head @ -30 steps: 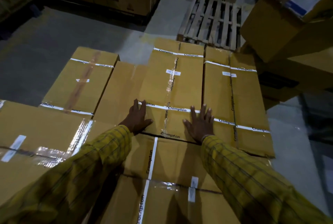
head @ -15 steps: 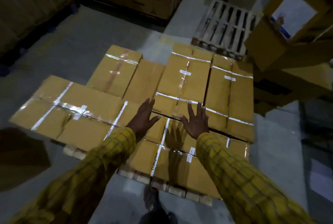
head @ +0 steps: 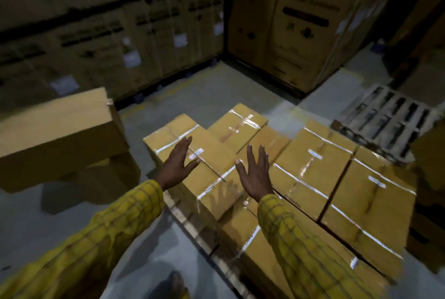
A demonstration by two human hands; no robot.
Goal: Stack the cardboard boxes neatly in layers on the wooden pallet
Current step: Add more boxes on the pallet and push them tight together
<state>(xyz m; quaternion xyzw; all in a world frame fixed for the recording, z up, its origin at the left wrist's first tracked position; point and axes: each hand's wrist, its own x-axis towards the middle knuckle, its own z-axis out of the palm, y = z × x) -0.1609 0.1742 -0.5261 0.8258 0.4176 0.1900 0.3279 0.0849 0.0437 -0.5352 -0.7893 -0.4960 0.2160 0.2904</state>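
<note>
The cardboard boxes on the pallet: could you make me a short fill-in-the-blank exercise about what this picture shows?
1. Both the left hand and the right hand have their fingers ____, with no grip on anything.
2. The person's sleeves are ____ in colour.
3. The taped cardboard boxes lie on a wooden ____, whose edge shows under them.
4. A second pallet, at the far right, carries ____ boxes.

Missing words: open; yellow; pallet; no
</note>
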